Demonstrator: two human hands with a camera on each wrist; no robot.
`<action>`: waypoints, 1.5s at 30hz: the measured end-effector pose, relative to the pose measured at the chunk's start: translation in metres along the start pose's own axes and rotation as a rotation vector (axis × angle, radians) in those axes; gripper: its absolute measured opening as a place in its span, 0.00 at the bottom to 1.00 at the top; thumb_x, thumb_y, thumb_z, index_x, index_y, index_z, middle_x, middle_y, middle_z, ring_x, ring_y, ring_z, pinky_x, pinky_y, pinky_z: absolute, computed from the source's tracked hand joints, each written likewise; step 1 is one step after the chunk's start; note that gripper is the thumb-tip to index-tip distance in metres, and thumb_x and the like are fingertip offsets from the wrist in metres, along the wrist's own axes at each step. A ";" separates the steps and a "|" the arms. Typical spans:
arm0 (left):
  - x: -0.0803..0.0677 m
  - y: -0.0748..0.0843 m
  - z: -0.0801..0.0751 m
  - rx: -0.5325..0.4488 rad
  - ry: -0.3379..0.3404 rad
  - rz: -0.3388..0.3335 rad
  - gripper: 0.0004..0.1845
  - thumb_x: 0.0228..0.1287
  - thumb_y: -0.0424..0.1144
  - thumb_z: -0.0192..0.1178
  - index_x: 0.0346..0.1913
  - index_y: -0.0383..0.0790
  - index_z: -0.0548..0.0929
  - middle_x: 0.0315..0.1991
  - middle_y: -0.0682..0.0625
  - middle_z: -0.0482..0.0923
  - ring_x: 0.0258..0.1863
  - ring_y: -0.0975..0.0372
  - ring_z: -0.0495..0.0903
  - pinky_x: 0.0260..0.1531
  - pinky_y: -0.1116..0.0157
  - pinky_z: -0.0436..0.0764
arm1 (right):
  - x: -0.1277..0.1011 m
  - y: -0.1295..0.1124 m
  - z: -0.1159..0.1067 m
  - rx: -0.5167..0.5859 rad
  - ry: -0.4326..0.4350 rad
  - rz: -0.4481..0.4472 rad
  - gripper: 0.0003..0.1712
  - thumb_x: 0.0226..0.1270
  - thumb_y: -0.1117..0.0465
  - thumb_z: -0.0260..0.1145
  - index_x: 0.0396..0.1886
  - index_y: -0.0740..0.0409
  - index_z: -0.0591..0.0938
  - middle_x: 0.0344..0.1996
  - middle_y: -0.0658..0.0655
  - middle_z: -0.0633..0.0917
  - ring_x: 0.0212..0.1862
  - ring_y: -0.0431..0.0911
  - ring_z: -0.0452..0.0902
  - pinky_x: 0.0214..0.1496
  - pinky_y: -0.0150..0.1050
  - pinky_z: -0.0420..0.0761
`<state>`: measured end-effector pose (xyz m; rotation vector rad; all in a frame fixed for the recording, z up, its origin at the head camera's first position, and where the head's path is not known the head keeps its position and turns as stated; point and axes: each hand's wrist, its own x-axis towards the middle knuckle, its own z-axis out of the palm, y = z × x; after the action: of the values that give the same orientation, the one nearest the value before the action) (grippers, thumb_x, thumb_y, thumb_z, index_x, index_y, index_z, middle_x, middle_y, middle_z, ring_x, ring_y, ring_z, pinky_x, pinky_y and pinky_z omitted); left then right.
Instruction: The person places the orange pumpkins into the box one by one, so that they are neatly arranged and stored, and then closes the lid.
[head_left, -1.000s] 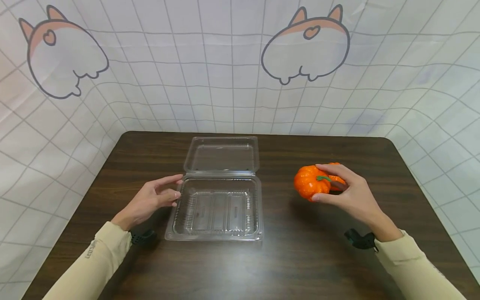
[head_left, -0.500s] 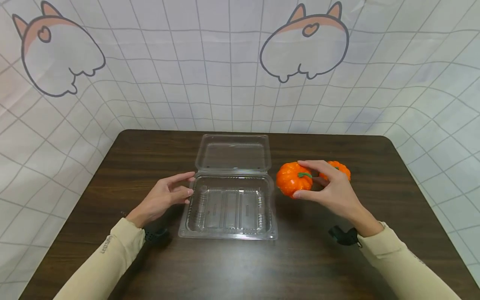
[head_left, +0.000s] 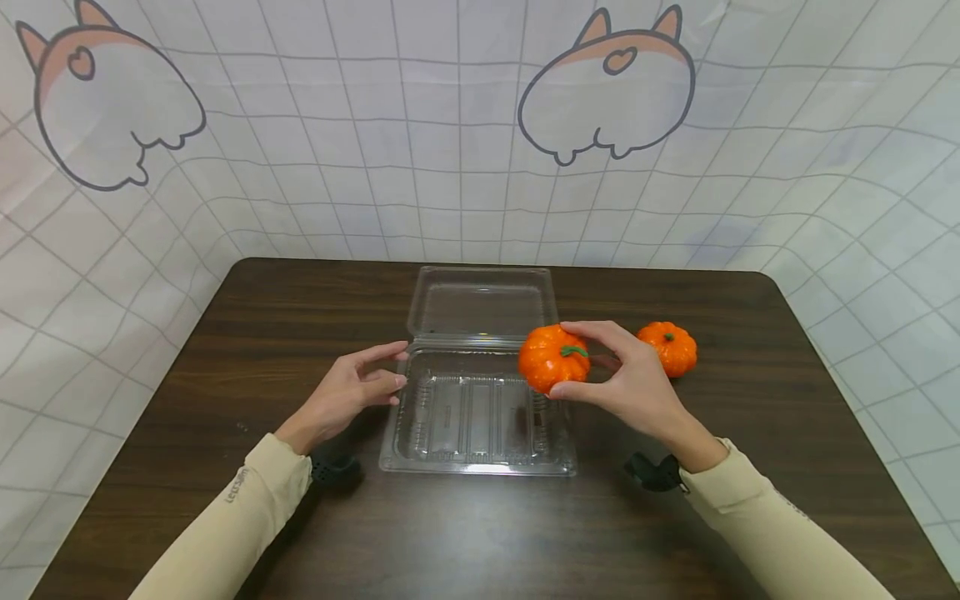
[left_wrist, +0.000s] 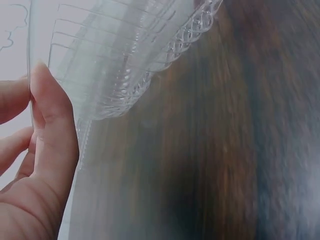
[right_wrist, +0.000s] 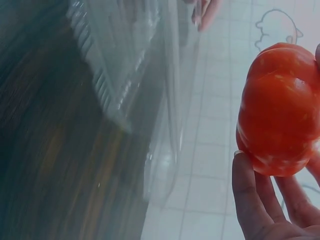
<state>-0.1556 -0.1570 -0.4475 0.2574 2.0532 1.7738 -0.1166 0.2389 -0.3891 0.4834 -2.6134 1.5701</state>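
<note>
My left hand (head_left: 351,390) pinches the left rim of a clear plastic clamshell box (head_left: 480,467). In the left wrist view, thumb and fingers (left_wrist: 55,110) meet at that thin rim. The box's lid (head_left: 483,302) is folded back, away from me. My right hand (head_left: 628,375) holds an orange toy pumpkin (head_left: 553,360) with a green stem, thumb on the near side and fingers on the far side. This pumpkin hangs above the right part of the box, and the right wrist view shows its underside apart from the box wall.
A second orange pumpkin (head_left: 670,348) sits on the dark wooden table (head_left: 480,542), just beyond my right hand. A white gridded cloth (head_left: 420,167) with cartoon prints surrounds the table's back and sides.
My right hand has carried the pumpkin left, from beside the second pumpkin to above the box. My left hand has shifted right together with the box.
</note>
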 end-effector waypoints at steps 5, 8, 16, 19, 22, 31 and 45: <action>0.004 0.000 0.005 -0.017 -0.008 0.004 0.36 0.70 0.33 0.65 0.78 0.38 0.65 0.72 0.35 0.68 0.41 0.69 0.83 0.45 0.67 0.89 | 0.002 -0.006 0.010 -0.013 -0.020 -0.005 0.40 0.49 0.55 0.86 0.65 0.41 0.81 0.62 0.45 0.82 0.60 0.37 0.78 0.60 0.27 0.83; 0.006 0.001 0.008 -0.018 -0.010 0.000 0.36 0.70 0.32 0.65 0.78 0.39 0.66 0.72 0.35 0.68 0.41 0.68 0.83 0.45 0.67 0.89 | 0.003 -0.008 0.015 -0.019 -0.032 -0.002 0.40 0.50 0.54 0.86 0.65 0.42 0.81 0.62 0.45 0.82 0.60 0.39 0.79 0.59 0.28 0.84; 0.014 0.002 0.017 -0.052 -0.022 0.012 0.36 0.70 0.30 0.64 0.78 0.38 0.65 0.72 0.35 0.67 0.40 0.69 0.84 0.44 0.67 0.89 | 0.006 -0.013 0.027 -0.016 -0.061 0.006 0.41 0.49 0.53 0.86 0.65 0.43 0.81 0.61 0.47 0.83 0.60 0.45 0.80 0.61 0.41 0.87; 0.015 0.002 0.020 -0.071 -0.019 0.010 0.36 0.70 0.28 0.64 0.78 0.36 0.65 0.71 0.34 0.67 0.39 0.69 0.84 0.44 0.68 0.89 | 0.007 -0.013 0.031 -0.015 -0.070 0.001 0.41 0.49 0.53 0.86 0.66 0.43 0.81 0.61 0.48 0.83 0.60 0.47 0.80 0.61 0.45 0.87; 0.017 0.003 0.023 -0.086 -0.010 0.003 0.36 0.70 0.28 0.63 0.78 0.36 0.64 0.71 0.35 0.67 0.38 0.68 0.83 0.44 0.68 0.89 | 0.008 -0.013 0.035 -0.016 -0.079 -0.005 0.41 0.49 0.54 0.86 0.66 0.44 0.81 0.61 0.49 0.83 0.59 0.47 0.80 0.61 0.45 0.87; 0.018 0.005 0.027 -0.073 0.017 -0.006 0.35 0.69 0.29 0.64 0.78 0.39 0.66 0.71 0.36 0.68 0.38 0.67 0.82 0.45 0.68 0.89 | 0.006 -0.018 0.045 0.014 -0.118 -0.001 0.42 0.48 0.54 0.86 0.66 0.46 0.81 0.60 0.52 0.83 0.59 0.48 0.81 0.60 0.40 0.87; 0.020 0.005 0.034 -0.077 0.036 -0.012 0.35 0.70 0.31 0.64 0.77 0.41 0.68 0.71 0.38 0.70 0.39 0.64 0.83 0.47 0.67 0.89 | -0.002 -0.017 0.062 -0.001 -0.150 0.035 0.41 0.50 0.50 0.85 0.66 0.44 0.80 0.62 0.50 0.83 0.59 0.48 0.80 0.59 0.43 0.88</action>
<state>-0.1602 -0.1179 -0.4501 0.1912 2.0018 1.8587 -0.1029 0.1781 -0.4051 0.5799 -2.7456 1.6025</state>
